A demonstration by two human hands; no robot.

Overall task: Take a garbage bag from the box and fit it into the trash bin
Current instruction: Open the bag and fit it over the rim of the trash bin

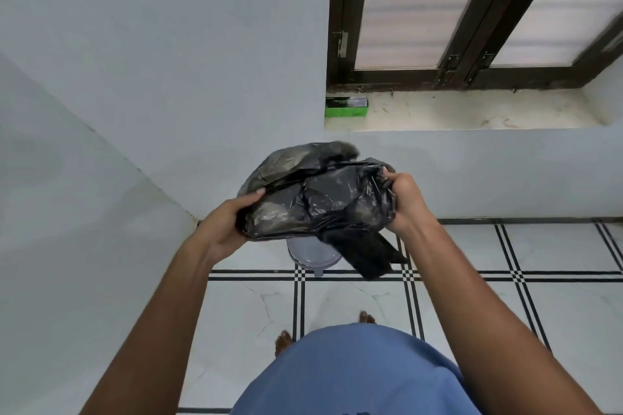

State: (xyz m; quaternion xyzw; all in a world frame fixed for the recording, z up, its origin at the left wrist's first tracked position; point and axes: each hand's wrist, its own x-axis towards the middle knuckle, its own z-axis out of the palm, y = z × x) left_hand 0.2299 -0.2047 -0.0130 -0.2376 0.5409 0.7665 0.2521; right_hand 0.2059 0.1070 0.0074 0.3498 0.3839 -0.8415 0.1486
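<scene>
A crumpled black garbage bag (320, 195) is stretched between both hands at mid frame. My left hand (226, 226) grips its left edge, thumb on top. My right hand (404, 202) pinches bunched plastic at its right edge. A loose end of the bag hangs down to the lower right. Below the bag stands the grey trash bin (313, 256), mostly hidden, only its lower front and pedal showing. The green and black bag box (346, 107) lies on the window sill (472, 111) behind.
White walls meet in a corner at the left, close to the bin. A dark-framed window (472, 10) rises above the sill. The floor (505, 296) is white tile with black lines. My bare feet and blue shirt show at the bottom.
</scene>
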